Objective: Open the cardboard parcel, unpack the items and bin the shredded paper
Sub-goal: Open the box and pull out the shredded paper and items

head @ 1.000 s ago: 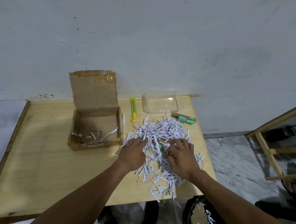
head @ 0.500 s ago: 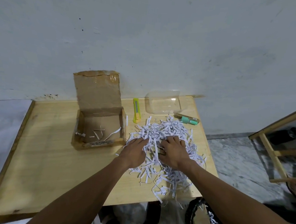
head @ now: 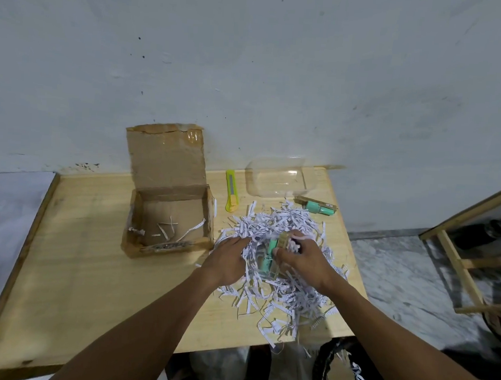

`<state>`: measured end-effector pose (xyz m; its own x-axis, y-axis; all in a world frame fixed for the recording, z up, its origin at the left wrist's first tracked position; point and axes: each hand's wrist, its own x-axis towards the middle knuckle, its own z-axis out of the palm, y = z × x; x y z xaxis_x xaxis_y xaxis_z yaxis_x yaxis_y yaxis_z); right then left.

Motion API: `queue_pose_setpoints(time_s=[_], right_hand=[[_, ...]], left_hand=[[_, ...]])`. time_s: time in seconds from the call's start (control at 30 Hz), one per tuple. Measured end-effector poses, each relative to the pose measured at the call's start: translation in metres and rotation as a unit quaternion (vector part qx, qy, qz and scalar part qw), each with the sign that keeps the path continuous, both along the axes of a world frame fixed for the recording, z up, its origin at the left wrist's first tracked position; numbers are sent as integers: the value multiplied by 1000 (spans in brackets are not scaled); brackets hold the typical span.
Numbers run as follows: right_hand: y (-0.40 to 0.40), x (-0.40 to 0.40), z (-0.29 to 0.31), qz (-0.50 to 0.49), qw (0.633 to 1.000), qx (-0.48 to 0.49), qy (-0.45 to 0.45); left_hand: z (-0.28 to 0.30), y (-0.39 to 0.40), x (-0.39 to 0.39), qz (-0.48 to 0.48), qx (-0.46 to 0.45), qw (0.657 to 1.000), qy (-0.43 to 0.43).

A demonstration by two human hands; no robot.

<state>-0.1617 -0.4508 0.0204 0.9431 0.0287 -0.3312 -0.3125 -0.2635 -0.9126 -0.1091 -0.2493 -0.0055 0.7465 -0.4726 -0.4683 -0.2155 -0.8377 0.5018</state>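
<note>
Right hand (head: 303, 260) grips a small green-and-gold packaged item (head: 271, 255) amid the white shredded paper pile (head: 285, 225) on the pale wooden table (head: 75, 266). Left hand (head: 227, 255) rests flat, fingers extended, on the pile's left edge. Brown cardboard parcel (head: 167, 213) stands open, left.

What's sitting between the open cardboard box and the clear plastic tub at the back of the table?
In the head view, a yellow box cutter lies on the bare wood between the cardboard box and the clear tub, touching neither.
</note>
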Motion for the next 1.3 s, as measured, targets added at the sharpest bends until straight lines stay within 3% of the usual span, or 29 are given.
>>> queue_pose_setpoints(time_s=[0.1, 0.2, 0.57, 0.7, 0.8, 0.93, 1.13, 1.2, 1.3], right_hand=[[1, -1, 2, -45, 998, 52, -5], [-3, 0, -2, -14, 998, -25, -53], [-2, 2, -20, 54, 979, -197, -23], [-2, 12, -27, 115, 869, -479, -48], [5, 12, -23, 132, 814, -558, -94], [17, 5, -32, 251, 790, -533, -167], [20, 9, -36, 312, 747, -572, -130], [19, 10, -33, 312, 749, -568, -136], [14, 6, -33, 303, 783, -523, -150]], left_hand=[[0, 1, -1, 1, 4, 1000, -2], [0, 0, -1, 0, 6, 1000, 1], [-3, -1, -3, -3, 6, 1000, -6], [-4, 0, -3, 1, 9, 1000, -1], [-5, -1, -3, 4, 8, 1000, -3], [-8, -1, -3, 3, 7, 1000, -8], [-8, 0, -2, 2, 11, 1000, -7], [-8, 0, -1, 1, 9, 1000, -7], [-7, 1, -1, -2, 5, 1000, -9]])
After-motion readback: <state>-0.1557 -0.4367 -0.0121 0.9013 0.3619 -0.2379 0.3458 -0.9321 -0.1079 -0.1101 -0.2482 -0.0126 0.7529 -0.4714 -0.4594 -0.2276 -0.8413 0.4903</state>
